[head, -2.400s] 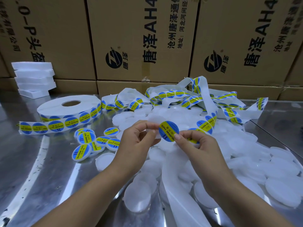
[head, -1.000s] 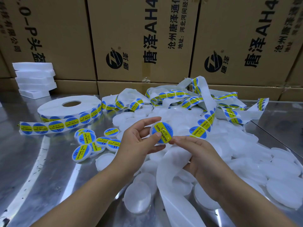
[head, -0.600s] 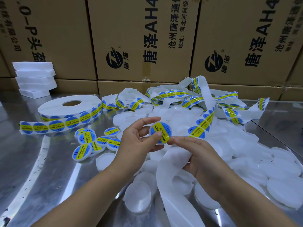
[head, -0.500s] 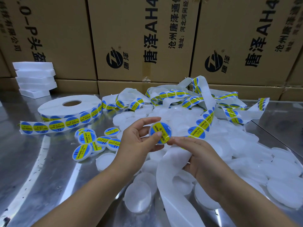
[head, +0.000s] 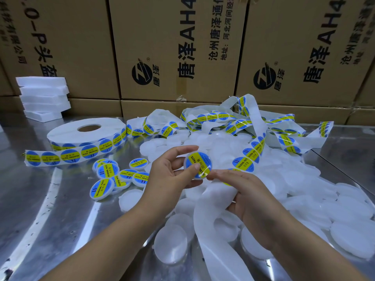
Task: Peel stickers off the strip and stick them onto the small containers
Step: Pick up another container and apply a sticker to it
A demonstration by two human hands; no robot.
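My left hand (head: 168,175) pinches a small round white container (head: 198,164) with a blue and yellow sticker on its lid, held above the pile. My right hand (head: 243,195) grips the white sticker strip (head: 246,157), and its fingertips touch the container's lower edge. The strip loops up from my right hand with blue and yellow stickers on it, and its bare backing (head: 211,230) trails down toward me. Several unlabelled white containers (head: 304,191) lie heaped on the metal table (head: 50,209).
Several labelled containers (head: 113,175) lie left of my hands. A large sticker roll (head: 87,132) sits at the back left with its tail spread out. White foam blocks (head: 43,96) are stacked in the far left corner. Cardboard boxes (head: 176,47) wall off the back.
The peeled sticker now lies on the container's lid. My left hand turned the container a little, and my right fingertips moved from the sticker to the container's lower edge.
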